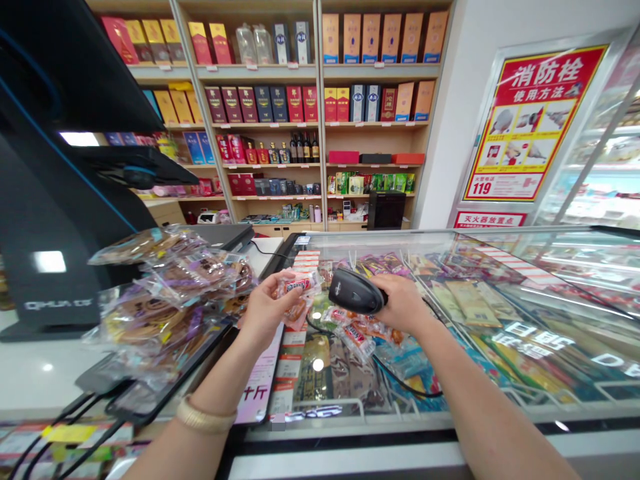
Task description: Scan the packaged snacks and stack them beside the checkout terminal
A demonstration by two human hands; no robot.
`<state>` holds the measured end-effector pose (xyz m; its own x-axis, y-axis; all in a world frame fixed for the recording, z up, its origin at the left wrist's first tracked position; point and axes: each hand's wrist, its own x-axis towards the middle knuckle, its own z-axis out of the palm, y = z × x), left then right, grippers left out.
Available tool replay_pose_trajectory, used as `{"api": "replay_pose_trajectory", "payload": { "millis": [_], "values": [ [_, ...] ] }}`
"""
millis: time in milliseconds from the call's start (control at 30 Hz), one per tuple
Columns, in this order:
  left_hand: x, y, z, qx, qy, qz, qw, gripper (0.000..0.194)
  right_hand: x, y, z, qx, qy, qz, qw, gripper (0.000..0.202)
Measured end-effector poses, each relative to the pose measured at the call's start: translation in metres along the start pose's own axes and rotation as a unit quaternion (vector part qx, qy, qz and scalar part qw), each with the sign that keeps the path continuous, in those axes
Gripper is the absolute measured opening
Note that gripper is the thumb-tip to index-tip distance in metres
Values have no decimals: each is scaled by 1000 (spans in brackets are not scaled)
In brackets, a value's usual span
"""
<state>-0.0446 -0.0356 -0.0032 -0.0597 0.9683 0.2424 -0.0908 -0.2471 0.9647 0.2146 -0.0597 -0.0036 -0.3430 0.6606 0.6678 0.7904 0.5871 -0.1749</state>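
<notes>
Pinched in the fingers of my left hand is a small clear snack packet with a red and white label. My right hand is wrapped around a black handheld barcode scanner, its head turned left toward that packet, with a gap between the two. More snack packets of the same look lie on the freezer's glass lid, below the scanner. The scanner's dark cable curves across the glass. My left fingertips partly cover the held packet.
Plastic-wrapped goods are heaped on the counter at left, beside a dark checkout terminal. Frozen packets show through the freezer's glass. Shelves with boxed bottles stand behind. A red fire-hydrant sign hangs at right.
</notes>
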Motion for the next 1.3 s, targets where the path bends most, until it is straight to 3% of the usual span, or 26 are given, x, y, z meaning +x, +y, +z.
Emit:
{"api": "replay_pose_trajectory", "payload": {
  "millis": [233,433,567,633,733,900,967,1033,1133,1233,1300],
  "values": [
    [-1,1,0,46,-18,24,999,51,0,0,-1,-7,-34,33,999,23],
    [-6,-4,5,59,-109,6,992,46,-2,10,0,-18,42,39,998,27],
    [-8,-23,17,152,-123,91,977,24,-4,13,0,-31,80,46,995,24],
    [-10,-32,22,214,-136,149,956,15,-5,14,0,-40,90,46,994,23],
    [-17,-37,25,319,-201,198,905,3,-5,15,2,-46,98,44,993,23],
    [-26,-26,26,347,-344,253,835,31,-5,16,3,-42,93,38,994,24],
    [-23,-22,23,367,-313,264,835,30,-5,16,3,-38,90,37,995,23],
    [-16,-18,17,433,-211,256,838,27,-5,16,3,-37,89,35,995,22],
    [-6,-15,3,581,-71,199,786,29,-5,17,4,-40,86,37,995,22],
    [0,-13,-9,677,-79,123,722,31,-6,18,6,-45,78,42,995,22],
    [1,-13,-11,690,-102,104,709,28,-6,18,7,-46,78,45,995,21]
  ]
}}
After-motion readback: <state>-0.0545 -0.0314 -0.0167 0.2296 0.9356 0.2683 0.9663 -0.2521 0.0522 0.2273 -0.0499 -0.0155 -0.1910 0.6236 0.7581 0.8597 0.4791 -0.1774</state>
